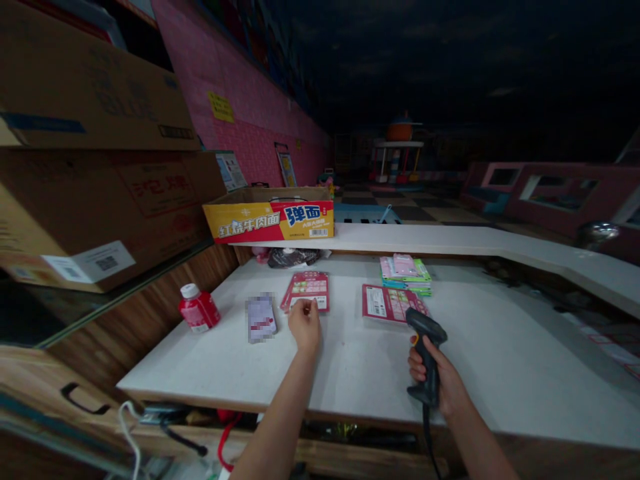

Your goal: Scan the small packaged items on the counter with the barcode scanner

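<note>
My right hand is wrapped round the handle of a dark barcode scanner, whose head points left above the counter. A cable runs down from the grip. My left hand is closed, its curled fingers at the near edge of a flat red packet with a white label. A second red packet, with a barcode label, lies left of the scanner's head. Behind that one sits a small stack of pink and green packets.
A phone with a blurred screen and a red bottle with a white cap stand left on the white counter. A yellow and red carton rests on the raised ledge. Large cardboard boxes are stacked at far left.
</note>
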The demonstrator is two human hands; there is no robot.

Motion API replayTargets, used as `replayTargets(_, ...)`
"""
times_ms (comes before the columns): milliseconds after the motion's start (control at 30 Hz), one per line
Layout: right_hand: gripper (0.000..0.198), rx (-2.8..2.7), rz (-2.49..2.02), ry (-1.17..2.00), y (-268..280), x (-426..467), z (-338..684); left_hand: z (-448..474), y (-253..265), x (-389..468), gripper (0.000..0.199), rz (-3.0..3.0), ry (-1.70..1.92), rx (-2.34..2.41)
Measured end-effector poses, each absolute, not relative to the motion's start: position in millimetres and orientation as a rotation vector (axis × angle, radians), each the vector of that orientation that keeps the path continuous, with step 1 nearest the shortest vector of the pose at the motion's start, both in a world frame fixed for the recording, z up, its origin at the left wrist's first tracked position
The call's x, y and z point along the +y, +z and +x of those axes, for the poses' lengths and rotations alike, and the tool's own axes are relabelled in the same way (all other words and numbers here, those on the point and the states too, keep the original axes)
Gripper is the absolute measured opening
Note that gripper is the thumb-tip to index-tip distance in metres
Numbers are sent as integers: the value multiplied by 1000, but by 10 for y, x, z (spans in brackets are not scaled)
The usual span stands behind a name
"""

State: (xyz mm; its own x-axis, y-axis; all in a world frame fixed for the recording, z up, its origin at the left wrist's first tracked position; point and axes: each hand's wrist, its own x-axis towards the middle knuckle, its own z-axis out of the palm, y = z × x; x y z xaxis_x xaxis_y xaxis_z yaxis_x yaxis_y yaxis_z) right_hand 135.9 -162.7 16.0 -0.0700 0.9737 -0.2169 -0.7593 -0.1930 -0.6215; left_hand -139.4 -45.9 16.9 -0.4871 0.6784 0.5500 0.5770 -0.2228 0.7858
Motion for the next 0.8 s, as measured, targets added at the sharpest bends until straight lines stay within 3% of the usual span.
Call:
replayTargets(100, 37, -375, -687, 1665, 157, -1622, 1373, -1364, 325, -490, 13, 2007, 1340, 2090)
replayTargets(233, 37, -351, -675, 1696, 161, -1616, 1388, -1404, 384, -463, 24, 2216, 847, 2079)
replayTargets(467, 33, -328, -684, 1708, 181, -1614, 1389, -1547, 184, -407, 34, 2155, 949, 2119)
replayTargets(800, 33, -336, -695, 1706, 193, -1614, 1411, -1583, 120, -311, 30, 2112, 993, 1998)
